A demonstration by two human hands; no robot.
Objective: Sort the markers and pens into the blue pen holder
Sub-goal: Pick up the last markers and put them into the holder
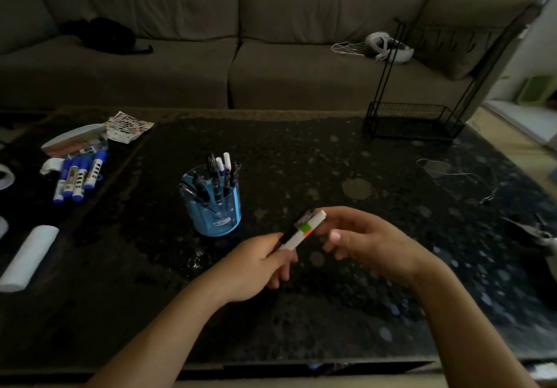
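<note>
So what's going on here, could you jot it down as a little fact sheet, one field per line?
Setting: dark speckled table in front of a grey sofa
Left hand: grips the lower end of a small bundle of markers
Right hand: fingers at the bundle's upper end
Blue pen holder: upright, already holding several pens
Still loose: blue-capped markers lying at the table's left
Also on table: black wire rack, white roll
</note>
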